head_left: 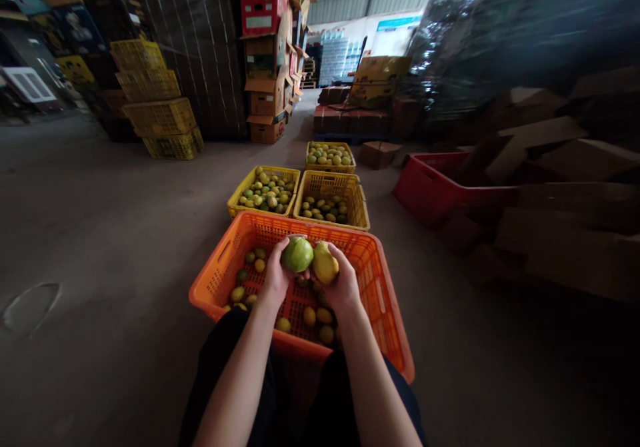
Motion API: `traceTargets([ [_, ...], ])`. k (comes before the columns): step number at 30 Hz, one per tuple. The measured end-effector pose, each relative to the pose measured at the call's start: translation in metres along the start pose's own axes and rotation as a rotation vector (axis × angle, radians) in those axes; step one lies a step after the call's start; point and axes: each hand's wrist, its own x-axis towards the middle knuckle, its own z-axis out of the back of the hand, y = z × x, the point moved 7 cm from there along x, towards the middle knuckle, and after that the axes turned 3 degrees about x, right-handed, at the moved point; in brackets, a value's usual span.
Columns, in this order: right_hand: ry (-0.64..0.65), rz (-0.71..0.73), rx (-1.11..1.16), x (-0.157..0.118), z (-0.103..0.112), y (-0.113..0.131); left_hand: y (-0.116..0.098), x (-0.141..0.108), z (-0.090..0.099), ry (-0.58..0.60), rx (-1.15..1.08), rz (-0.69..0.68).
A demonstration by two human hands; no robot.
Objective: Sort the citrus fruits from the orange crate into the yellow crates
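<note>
My left hand is wrapped round a green fruit, and my right hand holds a yellow fruit close beside it. Both hands are above a large orange crate that stands in front of my knees. Inside the crate lie several loose yellow and green fruits, most of them at the left and near the front side. My wrists and forearms hide part of the crate's inside.
Beyond the orange crate stand a left yellow crate, a right yellow crate and a farther yellow crate, all holding fruit. A red crate and cardboard pieces lie at the right. Stacked yellow crates stand at the back left.
</note>
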Motion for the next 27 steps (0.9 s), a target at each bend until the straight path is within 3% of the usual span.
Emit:
traceTargets([
  [6, 0.189, 0.139, -0.072, -0.005, -0.014, 0.007, -0.008, -0.004, -0.005, 0.027, 0.093, -0.101],
  [9, 0.196, 0.237, -0.134, -0.007, -0.013, 0.012, -0.006, 0.0, 0.005, -0.053, 0.083, -0.105],
  [12, 0.188, 0.325, -0.185, -0.007, -0.01, 0.017, 0.0, 0.005, 0.014, -0.121, 0.038, -0.065],
  [17, 0.198, 0.395, -0.25, -0.008, -0.009, 0.019, 0.006, 0.004, 0.007, 0.0, 0.0, 0.069],
  [21, 0.179, 0.4, -0.136, -0.009, -0.011, 0.02, 0.005, 0.0, 0.002, 0.037, -0.077, 0.115],
  [27, 0.134, 0.29, 0.178, -0.006, -0.009, 0.014, 0.012, 0.001, 0.015, -0.149, -0.284, 0.172],
])
